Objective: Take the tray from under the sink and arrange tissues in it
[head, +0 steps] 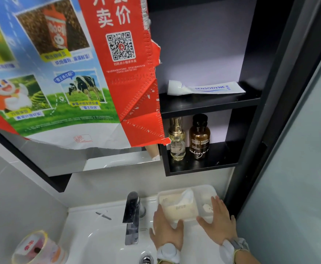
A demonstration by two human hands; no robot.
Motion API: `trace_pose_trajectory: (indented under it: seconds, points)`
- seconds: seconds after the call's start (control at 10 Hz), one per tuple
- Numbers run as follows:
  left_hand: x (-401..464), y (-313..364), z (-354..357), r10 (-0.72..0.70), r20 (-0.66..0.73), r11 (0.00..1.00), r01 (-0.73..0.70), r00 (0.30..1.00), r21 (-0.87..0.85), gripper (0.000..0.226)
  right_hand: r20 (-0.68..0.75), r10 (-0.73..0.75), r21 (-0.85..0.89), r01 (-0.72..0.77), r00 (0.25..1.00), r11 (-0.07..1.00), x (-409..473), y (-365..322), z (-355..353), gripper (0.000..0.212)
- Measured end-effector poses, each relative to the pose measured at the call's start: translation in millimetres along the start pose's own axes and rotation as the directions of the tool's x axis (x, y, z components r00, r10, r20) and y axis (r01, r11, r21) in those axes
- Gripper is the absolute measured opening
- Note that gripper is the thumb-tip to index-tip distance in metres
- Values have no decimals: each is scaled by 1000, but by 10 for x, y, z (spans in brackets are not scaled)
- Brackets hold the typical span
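Evidently the tray (211,189) sat at the sink's (91,216) back right corner holding a tissue pack (178,206), both hands (166,228) (219,221) flat with fingers straight against it, likely needing only final straightening.

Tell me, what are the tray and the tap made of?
The tray looks like pale, matte plastic: its rim is thin and rounded, and both hands rest on it. The tap looks like polished metal, probably chrome, because it shines like a mirror. I can't be fully sure of either from looks alone.
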State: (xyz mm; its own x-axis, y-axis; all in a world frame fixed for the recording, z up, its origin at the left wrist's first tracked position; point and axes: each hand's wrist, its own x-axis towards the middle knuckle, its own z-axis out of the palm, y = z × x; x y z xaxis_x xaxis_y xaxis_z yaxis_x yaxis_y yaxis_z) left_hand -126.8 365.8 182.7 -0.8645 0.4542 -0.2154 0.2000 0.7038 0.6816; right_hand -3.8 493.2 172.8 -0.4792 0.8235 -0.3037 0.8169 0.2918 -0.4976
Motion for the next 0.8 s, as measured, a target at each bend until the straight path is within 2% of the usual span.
trace_pose_trajectory:
  seconds: [0.1, 0.2, 0.3, 0.4, 0.6, 0.7, 0.8]
  points:
    - [122, 120, -130, 133, 66, 965, -145, 989, 219, 86, -16, -96, -64, 95, 995, 993, 128, -64, -203, 89]
    - [334, 275, -145, 284, 248, 867, -359, 926, 346, 88, 89, -262, -163, 274, 961, 948, 288, -188, -320, 96]
    - [540, 392, -73, 289, 410, 829, -440, 865, 345, 92, 210, -296, -264, 346, 932, 900, 350, -323, -340, 101]
    - [621, 449, -26, 248, 485, 815, -451, 839, 365, 85, 238, -277, -257, 335, 931, 906, 355, -345, -342, 99]
    - [596, 433, -51, 214, 510, 805, -446, 833, 391, 82, 193, -278, -262, 322, 941, 910, 293, -313, -334, 102]
    - [460, 387, -83, 276, 427, 850, -426, 861, 311, 81, 15, -338, -179, 335, 941, 925, 108, -225, -158, 89]
    - [182, 199, -141, 371, 331, 862, -455, 868, 225, 77, -261, -362, 23, 381, 895, 924, -336, 115, 167, 64]
